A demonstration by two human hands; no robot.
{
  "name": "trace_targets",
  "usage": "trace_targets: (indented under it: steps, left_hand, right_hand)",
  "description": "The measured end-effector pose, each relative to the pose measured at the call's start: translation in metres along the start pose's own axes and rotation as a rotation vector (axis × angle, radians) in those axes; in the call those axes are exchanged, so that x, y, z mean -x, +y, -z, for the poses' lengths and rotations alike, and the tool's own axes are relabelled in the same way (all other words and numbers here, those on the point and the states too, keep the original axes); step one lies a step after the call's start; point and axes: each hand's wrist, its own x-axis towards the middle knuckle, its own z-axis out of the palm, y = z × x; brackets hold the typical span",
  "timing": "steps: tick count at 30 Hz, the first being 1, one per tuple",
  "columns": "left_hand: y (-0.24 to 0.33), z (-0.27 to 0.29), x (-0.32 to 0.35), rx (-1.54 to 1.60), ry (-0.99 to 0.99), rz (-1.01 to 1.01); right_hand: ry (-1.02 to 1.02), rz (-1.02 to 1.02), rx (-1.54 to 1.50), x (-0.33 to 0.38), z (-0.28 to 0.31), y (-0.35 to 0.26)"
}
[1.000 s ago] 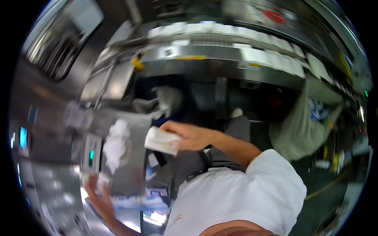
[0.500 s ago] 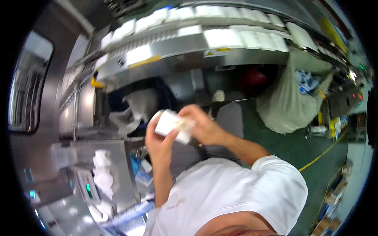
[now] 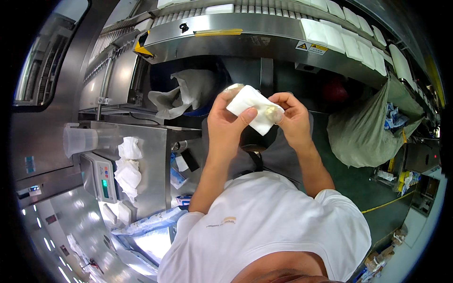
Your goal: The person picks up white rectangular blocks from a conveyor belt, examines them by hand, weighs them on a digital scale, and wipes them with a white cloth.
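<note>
A folded white cloth pad [image 3: 249, 104] is held in front of me, tilted, between both hands. My left hand [image 3: 223, 119] grips its left side, thumb on top and fingers underneath. Behind that hand's fingers shows the edge of a pale, shiny rounded thing [image 3: 234, 87], mostly hidden. My right hand [image 3: 294, 120] is closed at the pad's right corner. There the fingers pinch a small see-through, yellowish crumpled piece [image 3: 273, 113], whose kind I cannot make out.
A steel roller conveyor [image 3: 264, 35] carrying white folded pads [image 3: 330, 37] runs across the far side. A beige cloth sack [image 3: 351, 129] hangs at right. On the left steel table [image 3: 153, 141] are a digital scale [image 3: 100, 177], a plastic jug [image 3: 81, 140] and crumpled white cloths [image 3: 128, 172].
My view has swung, so the conveyor sits higher and the table shows more. The right hand has turned at the pad's corner, and the pad stays in both hands.
</note>
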Motion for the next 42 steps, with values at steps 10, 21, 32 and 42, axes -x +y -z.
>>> trace_targets:
  steps: [10,21,32,42]
  left_hand:
    - [0.016,0.022,-0.009,-0.163,-0.211,0.086]
    - [-0.049,-0.005,-0.023,0.263,0.010,0.154]
    - [-0.071,-0.029,-0.024,0.003,-0.005,-0.077]
    - [-0.063,-0.029,-0.031,-0.002,-0.069,0.057]
  right_hand:
    - [-0.150,-0.118,0.150,-0.007,0.005,-0.035]
    - [0.151,0.049,0.371,0.014,0.001,-0.036]
    - [0.223,0.124,0.557,0.016,0.019,-0.055]
    - [0.355,0.090,0.108,0.006,0.034,-0.020]
